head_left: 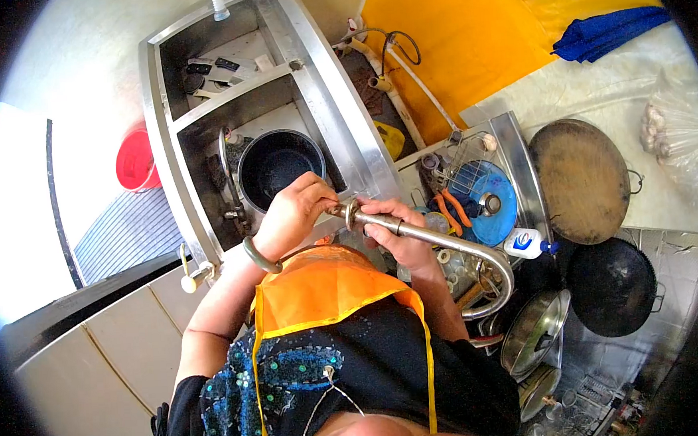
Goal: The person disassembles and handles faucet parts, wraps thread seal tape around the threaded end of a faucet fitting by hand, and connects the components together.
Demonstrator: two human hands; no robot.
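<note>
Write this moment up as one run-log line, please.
right grip: holding curved metal pipe | left grip: at pipe's end | black pot: in sink

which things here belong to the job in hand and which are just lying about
In the job:
- curved silver metal pipe, left hand at its end, right hand around it
- perhaps the orange-handled pliers, close by

Apparently lying about:
- red plastic bucket
- black round pan
- white plastic bottle

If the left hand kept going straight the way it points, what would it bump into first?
The left hand would meet the metal pipe first: it is right at that pipe's end. The right hand seems next, though depth is unclear.
</note>
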